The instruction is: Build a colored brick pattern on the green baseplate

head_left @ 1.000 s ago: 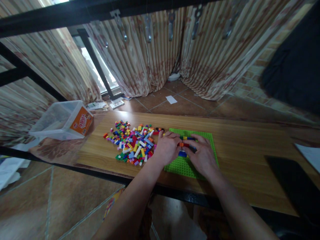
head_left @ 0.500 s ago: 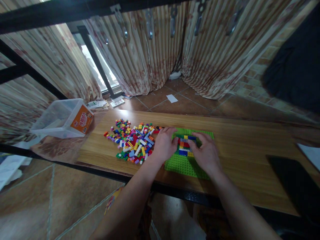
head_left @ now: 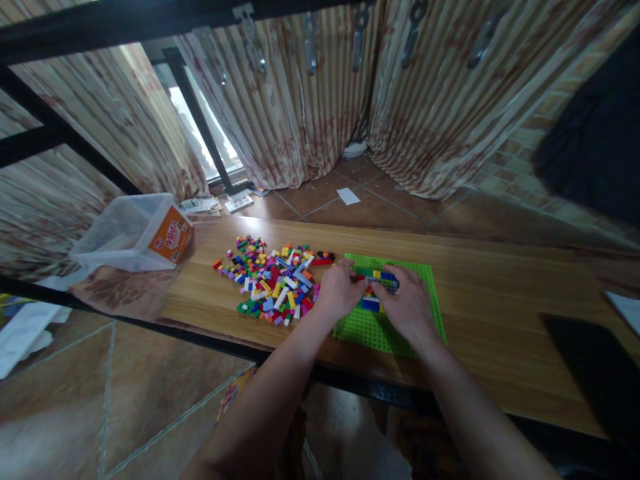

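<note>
A bright green studded baseplate [head_left: 373, 333] lies on the wooden tabletop in front of me. On its middle sits a low structure of toy building bricks [head_left: 371, 305], with blue, yellow, green, red and white pieces showing. My left hand [head_left: 340, 292] grips its left side, fingers curled at the far edge and thumb over the top. From the right, my right hand [head_left: 407, 300] is curled around the other side, its thumb close to the left thumb. The hands cover much of the structure. Just left of the plate spreads a pile of loose bricks [head_left: 275, 287] in many colours.
A clear plastic bin [head_left: 115, 233] with an orange label stands past the tabletop's left end. At the right lies a flat black object [head_left: 585, 360], with white paper [head_left: 625, 310] beyond it. A black metal bar [head_left: 150, 33] with hooks crosses overhead.
My left thumb has moved right over the bricks, bringing the two thumbs nearer each other. The whole view has shifted slightly; the brick pile looks the same.
</note>
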Tool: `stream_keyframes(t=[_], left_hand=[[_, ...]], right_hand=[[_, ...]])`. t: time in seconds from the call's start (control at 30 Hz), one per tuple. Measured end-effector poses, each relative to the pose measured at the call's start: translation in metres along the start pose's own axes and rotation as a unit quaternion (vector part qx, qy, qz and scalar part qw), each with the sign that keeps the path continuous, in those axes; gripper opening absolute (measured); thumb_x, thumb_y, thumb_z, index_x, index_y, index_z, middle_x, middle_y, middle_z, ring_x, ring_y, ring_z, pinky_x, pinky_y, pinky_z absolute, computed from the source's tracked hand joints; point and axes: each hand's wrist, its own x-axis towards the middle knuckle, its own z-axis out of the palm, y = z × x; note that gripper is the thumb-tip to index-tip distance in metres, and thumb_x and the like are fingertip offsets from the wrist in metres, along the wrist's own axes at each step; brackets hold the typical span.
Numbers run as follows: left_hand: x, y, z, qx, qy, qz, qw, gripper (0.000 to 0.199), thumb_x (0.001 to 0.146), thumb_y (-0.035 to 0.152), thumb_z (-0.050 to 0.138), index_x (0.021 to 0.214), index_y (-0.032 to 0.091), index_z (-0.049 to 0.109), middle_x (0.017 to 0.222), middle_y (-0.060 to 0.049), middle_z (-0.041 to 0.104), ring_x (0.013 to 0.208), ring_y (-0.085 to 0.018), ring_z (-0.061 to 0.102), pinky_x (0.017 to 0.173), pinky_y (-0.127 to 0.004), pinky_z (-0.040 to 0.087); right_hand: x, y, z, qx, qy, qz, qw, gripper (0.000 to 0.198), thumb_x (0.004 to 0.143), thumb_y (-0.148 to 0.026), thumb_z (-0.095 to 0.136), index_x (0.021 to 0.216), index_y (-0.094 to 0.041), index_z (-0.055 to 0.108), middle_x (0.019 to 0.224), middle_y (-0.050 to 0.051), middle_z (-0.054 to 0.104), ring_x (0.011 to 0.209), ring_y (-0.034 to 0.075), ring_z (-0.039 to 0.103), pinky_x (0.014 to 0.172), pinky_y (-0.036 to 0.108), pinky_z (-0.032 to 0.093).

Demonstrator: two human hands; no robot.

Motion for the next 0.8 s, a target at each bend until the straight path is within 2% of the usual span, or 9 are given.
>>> stream_keyframes(t=[0.17, 0.33, 0.53, 0.63, 0.73, 0.8], left_hand=[[0.002, 0.002, 0.002, 0.006, 0.007, -0.015, 1.000, 0.044, 0.075, 0.022, 0.066, 0.117, 0.014, 0.058, 0.091, -0.007, 0.072, 0.085, -0.021, 0.067, 0.076, -0.031, 0.053], [0.003, 0.004, 0.004, 0.004, 0.004, -0.028, 1.000, 0.044, 0.074, 0.021, 0.065, 0.116, 0.011, 0.058, 0.090, -0.009, 0.072, 0.086, -0.021, 0.067, 0.078, -0.031, 0.053], [-0.003, 0.002, 0.005, -0.014, 0.023, 0.006, 1.000, 0.051, 0.075, 0.022, 0.065, 0.124, 0.009, 0.055, 0.100, -0.012, 0.071, 0.089, -0.021, 0.067, 0.082, -0.032, 0.053], [-0.001, -0.002, -0.010, -0.034, 0.044, 0.029, 0.998, 0.041, 0.081, 0.020, 0.059, 0.120, 0.010, 0.059, 0.101, -0.012, 0.072, 0.090, -0.020, 0.067, 0.083, -0.030, 0.052], [0.006, -0.014, -0.037, -0.061, 0.077, 0.046, 0.994, 0.025, 0.083, 0.015, 0.053, 0.103, 0.013, 0.068, 0.098, -0.009, 0.073, 0.088, -0.018, 0.067, 0.082, -0.028, 0.051], [0.010, -0.026, -0.057, -0.086, 0.133, 0.033, 0.987, 0.024, 0.081, 0.013, 0.055, 0.100, 0.012, 0.069, 0.099, -0.009, 0.072, 0.089, -0.017, 0.066, 0.082, -0.026, 0.051]], right_hand=[[0.002, 0.000, 0.002, -0.008, -0.001, 0.016, 1.000, 0.041, 0.076, -0.042, 0.060, 0.111, -0.021, 0.065, 0.114, 0.014, 0.063, 0.109, 0.031, 0.055, 0.093, 0.052, 0.041], [0.001, -0.001, 0.003, -0.015, -0.014, 0.022, 1.000, 0.039, 0.079, -0.041, 0.057, 0.112, -0.021, 0.066, 0.117, 0.013, 0.062, 0.112, 0.031, 0.054, 0.094, 0.050, 0.040], [-0.001, 0.008, 0.003, -0.009, -0.010, -0.020, 1.000, 0.041, 0.081, -0.045, 0.054, 0.112, -0.020, 0.065, 0.118, 0.014, 0.063, 0.115, 0.031, 0.053, 0.097, 0.053, 0.038], [0.001, 0.009, -0.004, 0.014, 0.008, -0.051, 0.999, 0.041, 0.083, -0.047, 0.053, 0.109, -0.019, 0.066, 0.111, 0.014, 0.065, 0.111, 0.030, 0.055, 0.096, 0.051, 0.040], [0.001, 0.001, -0.016, 0.038, 0.049, -0.077, 0.995, 0.037, 0.085, -0.046, 0.053, 0.105, -0.018, 0.067, 0.110, 0.013, 0.064, 0.109, 0.028, 0.056, 0.097, 0.049, 0.041], [-0.004, -0.010, -0.021, 0.061, 0.054, -0.100, 0.992, 0.033, 0.087, -0.043, 0.052, 0.102, -0.019, 0.068, 0.108, 0.011, 0.065, 0.105, 0.026, 0.058, 0.095, 0.044, 0.043]])
